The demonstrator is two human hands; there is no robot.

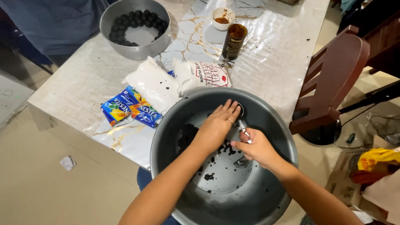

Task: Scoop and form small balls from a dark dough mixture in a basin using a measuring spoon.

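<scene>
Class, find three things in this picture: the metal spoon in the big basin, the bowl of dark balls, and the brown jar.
metal spoon (243, 132), head view, on its handle by the right hand.
bowl of dark balls (109, 16), head view, on its bare left wall.
brown jar (233, 43), head view, on its side.

Large grey metal basin (266, 125): round, deep, upright, at the near edge of the table, right of centre. Inner floor and wall carry dark black smears and scattered crumbs, densest on the left side.

Metal spoon (243, 137): slender, silver, handle tilted up toward the far side, bowl end low on the basin floor, partly hidden. It lies inside the basin, right of centre. A reddish-brown lump sits on the handle's upper part.
</scene>
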